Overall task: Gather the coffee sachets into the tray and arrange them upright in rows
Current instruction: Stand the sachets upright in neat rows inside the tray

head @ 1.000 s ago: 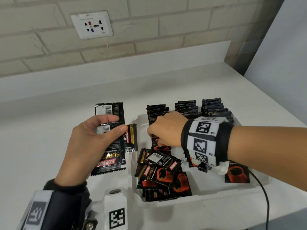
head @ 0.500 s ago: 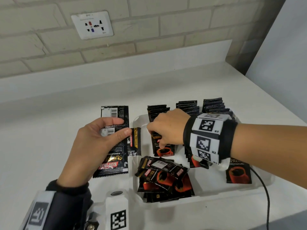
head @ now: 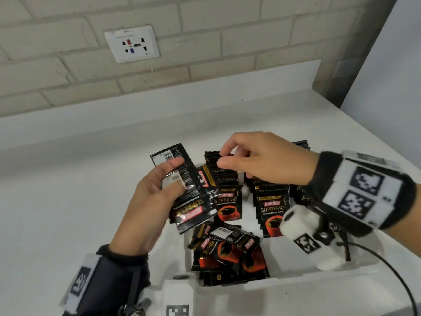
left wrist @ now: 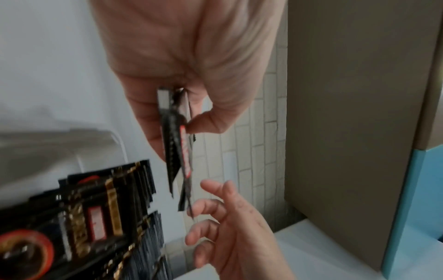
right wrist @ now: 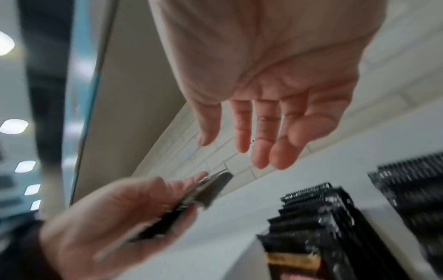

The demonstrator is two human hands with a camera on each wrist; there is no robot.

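My left hand (head: 176, 174) grips a small fan of black coffee sachets (head: 193, 197) just over the left rim of the white tray (head: 307, 281). In the left wrist view those sachets (left wrist: 177, 142) show edge-on, pinched between thumb and fingers. My right hand (head: 224, 156) hovers over the rows with straight, empty fingers (right wrist: 258, 144), close to the top of the held sachets. Upright rows of sachets (head: 272, 204) fill the far part of the tray. A loose pile of sachets (head: 227, 247) lies flat in the near left part.
The tray sits on a white counter (head: 79, 213) against a brick wall with a socket plate (head: 132, 44). The counter's right edge runs close beside the tray. A black cable (head: 391, 272) trails from my right wrist over the tray's near right corner.
My right hand has lifted out of the left row in the tray and moved towards the sachets in my left hand. The left hand has brought its sachets nearer the tray.
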